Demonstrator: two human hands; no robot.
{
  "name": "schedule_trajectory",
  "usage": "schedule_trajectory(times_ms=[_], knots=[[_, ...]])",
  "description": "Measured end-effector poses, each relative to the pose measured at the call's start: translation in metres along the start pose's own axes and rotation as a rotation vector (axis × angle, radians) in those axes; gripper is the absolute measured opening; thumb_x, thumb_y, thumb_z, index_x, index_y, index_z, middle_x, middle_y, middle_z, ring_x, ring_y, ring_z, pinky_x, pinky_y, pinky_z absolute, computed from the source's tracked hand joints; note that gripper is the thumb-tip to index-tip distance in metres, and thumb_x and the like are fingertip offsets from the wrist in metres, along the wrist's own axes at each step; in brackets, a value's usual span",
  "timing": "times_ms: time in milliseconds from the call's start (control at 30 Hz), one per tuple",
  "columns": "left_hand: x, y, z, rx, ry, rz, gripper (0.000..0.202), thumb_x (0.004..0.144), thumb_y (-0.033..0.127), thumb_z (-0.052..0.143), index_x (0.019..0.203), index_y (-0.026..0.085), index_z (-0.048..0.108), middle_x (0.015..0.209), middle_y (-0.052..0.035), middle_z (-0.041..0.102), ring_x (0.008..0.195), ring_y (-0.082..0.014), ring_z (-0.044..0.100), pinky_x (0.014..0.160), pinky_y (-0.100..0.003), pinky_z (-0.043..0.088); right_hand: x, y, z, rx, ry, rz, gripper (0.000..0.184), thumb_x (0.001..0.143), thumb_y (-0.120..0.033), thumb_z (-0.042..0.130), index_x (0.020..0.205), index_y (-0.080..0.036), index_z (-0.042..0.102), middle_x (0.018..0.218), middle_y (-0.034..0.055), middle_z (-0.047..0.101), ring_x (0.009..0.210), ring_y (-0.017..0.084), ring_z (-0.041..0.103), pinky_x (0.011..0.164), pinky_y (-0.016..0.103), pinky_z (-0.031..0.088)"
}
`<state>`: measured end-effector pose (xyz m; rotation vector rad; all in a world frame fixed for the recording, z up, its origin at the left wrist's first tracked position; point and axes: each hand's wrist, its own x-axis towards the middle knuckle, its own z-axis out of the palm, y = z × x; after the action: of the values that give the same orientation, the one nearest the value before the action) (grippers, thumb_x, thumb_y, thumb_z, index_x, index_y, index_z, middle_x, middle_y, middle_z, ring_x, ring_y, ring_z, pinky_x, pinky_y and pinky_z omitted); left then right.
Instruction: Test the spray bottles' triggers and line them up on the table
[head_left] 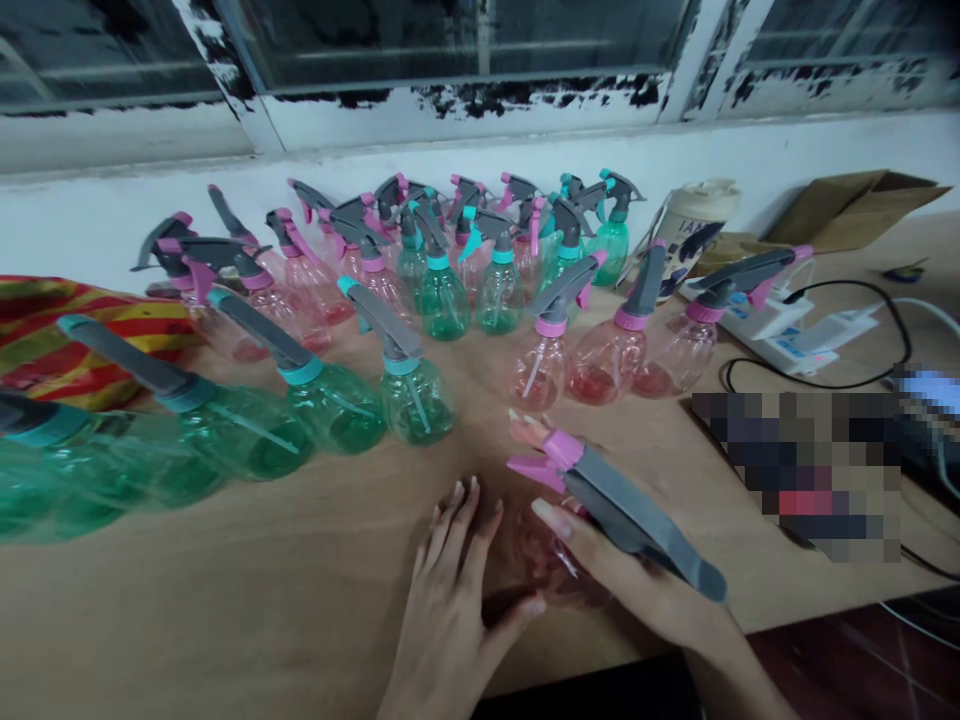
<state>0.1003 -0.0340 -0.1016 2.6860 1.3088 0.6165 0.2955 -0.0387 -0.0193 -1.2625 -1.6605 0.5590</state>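
A clear pink spray bottle [541, 550] with a grey and pink trigger head stands near the table's front, tilted a little. My right hand [637, 585] is closed around its neck, under the grey top; some fingertips show beyond the pink nozzle. Flat on the table just left of the bottle, my left hand [454, 600] is open with its fingers stretched out. Its thumb tip is close to the bottle's lower side; whether it touches, I cannot tell. Beyond my hands are a green spray bottle [416, 405] and a pink spray bottle [538, 370].
Several more green and pink spray bottles [442, 300] crowd the table [225, 620] toward the wall. A red and yellow striped bag [82, 340] lies left. At right are a tumbler [694, 230], a cardboard box [847, 215], power strips [795, 335] with cables and a blurred-out item [802, 470].
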Motion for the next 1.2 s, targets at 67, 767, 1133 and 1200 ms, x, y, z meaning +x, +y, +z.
schedule_trajectory(times_ms=[67, 767, 1133, 1200], knots=[[-0.0003, 0.0005, 0.0003, 0.000, -0.006, -0.005, 0.080, 0.083, 0.047, 0.068, 0.146, 0.017, 0.030, 0.152, -0.0169, 0.039, 0.139, -0.0325, 0.038, 0.108, -0.053, 0.040, -0.0020, 0.0025, 0.0010, 0.011, 0.000, -0.006, 0.038, 0.091, -0.041, 0.054, 0.128, -0.036, 0.059, 0.091, 0.0014, 0.073, 0.091, 0.024, 0.071, 0.091, 0.042, 0.058], [-0.0011, 0.0017, -0.0043, 0.022, -0.022, -0.001, 0.080, 0.084, 0.049, 0.065, 0.147, 0.018, 0.028, 0.144, -0.0180, 0.049, 0.136, -0.0343, 0.042, 0.102, -0.055, 0.046, 0.0050, 0.0012, 0.0026, 0.159, 0.001, 0.066, 0.011, 0.088, -0.036, 0.061, 0.094, -0.026, 0.064, 0.088, -0.0019, 0.073, 0.075, 0.017, 0.072, 0.067, 0.027, 0.060], [-0.0028, 0.0009, 0.0001, 0.009, -0.022, -0.004, 0.078, 0.084, 0.050, 0.065, 0.146, 0.017, 0.030, 0.149, -0.0186, 0.043, 0.140, -0.0324, 0.038, 0.107, -0.055, 0.040, 0.0037, 0.0040, 0.0031, 0.087, 0.019, -0.027, 0.028, 0.087, -0.031, 0.062, 0.115, -0.029, 0.063, 0.101, -0.0011, 0.073, 0.080, 0.018, 0.072, 0.080, 0.033, 0.060], [-0.0027, 0.0011, 0.0001, 0.009, -0.019, -0.008, 0.079, 0.084, 0.049, 0.065, 0.146, 0.017, 0.029, 0.149, -0.0188, 0.043, 0.140, -0.0324, 0.038, 0.107, -0.055, 0.041, 0.0034, 0.0047, 0.0034, 0.060, 0.027, -0.034, 0.034, 0.088, -0.033, 0.061, 0.122, -0.031, 0.061, 0.107, 0.0000, 0.072, 0.079, 0.018, 0.072, 0.076, 0.033, 0.062]])
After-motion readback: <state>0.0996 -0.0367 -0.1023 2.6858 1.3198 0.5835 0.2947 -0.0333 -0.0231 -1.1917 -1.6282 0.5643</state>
